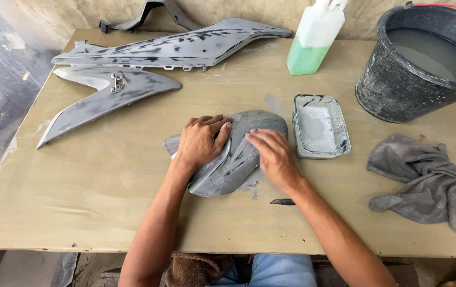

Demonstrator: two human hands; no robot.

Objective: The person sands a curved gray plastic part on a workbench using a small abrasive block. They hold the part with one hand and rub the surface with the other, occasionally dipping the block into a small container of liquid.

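A grey curved plastic body panel [238, 165] lies on the tan table [106, 180] in front of me. My left hand [201, 141] rests palm down on the panel's left side, fingers curled over its upper edge, holding it still. My right hand [272, 154] presses flat on the panel's right part, fingers together; whether something thin lies under the fingers I cannot tell. The panel's surface looks wet and dull.
A small rectangular tray of soapy water [321, 126] stands right of the panel. A grey rag [424, 180] lies at the right. A dark bucket of murky water [424, 64], a bottle of green liquid [313, 40] and two long sanded panels [169, 50] [106, 98] sit further back.
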